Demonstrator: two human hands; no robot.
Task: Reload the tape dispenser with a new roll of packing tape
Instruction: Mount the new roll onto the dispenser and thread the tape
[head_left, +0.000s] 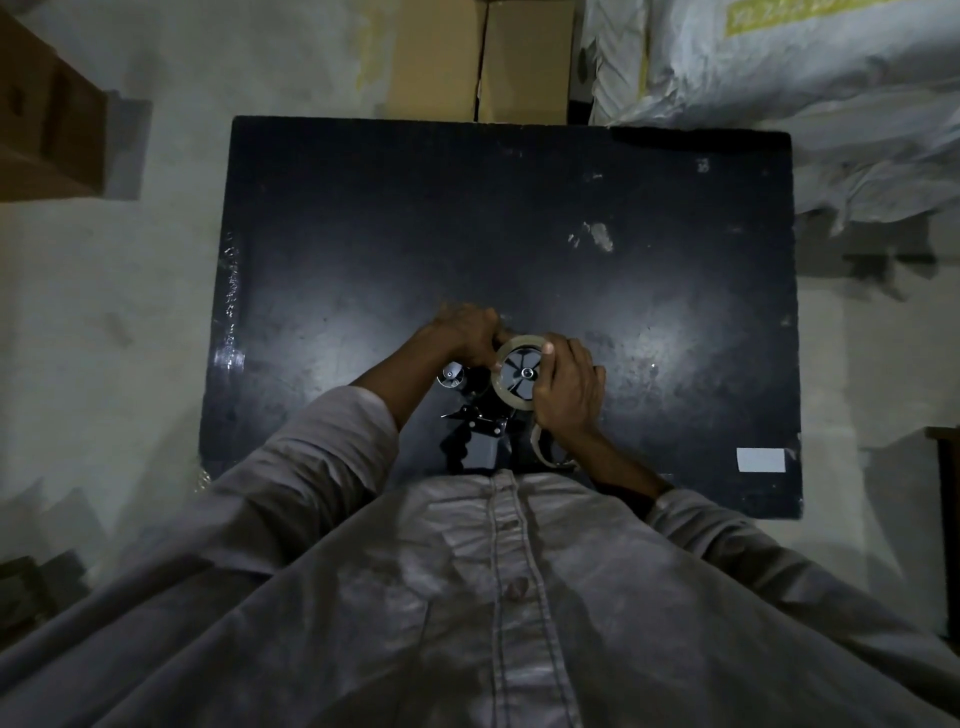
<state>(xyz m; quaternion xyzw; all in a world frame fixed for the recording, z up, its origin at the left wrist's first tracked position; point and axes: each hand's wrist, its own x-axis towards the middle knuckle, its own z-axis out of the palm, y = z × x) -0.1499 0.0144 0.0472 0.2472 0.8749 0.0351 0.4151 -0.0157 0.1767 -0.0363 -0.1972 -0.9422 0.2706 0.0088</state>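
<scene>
A black rectangular desk with a scuffed top carries a pale smear and, near its front right corner, a white rectangular label. Tan cardboard boxes stand beyond the far edge, beside white woven sacks. A brown cardboard box sits on the pale floor to the left.

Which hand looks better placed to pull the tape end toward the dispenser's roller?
Probably left. The left hand pinches the edge of the roll just above the roller, while the right hand grips the roll's far side.
</scene>
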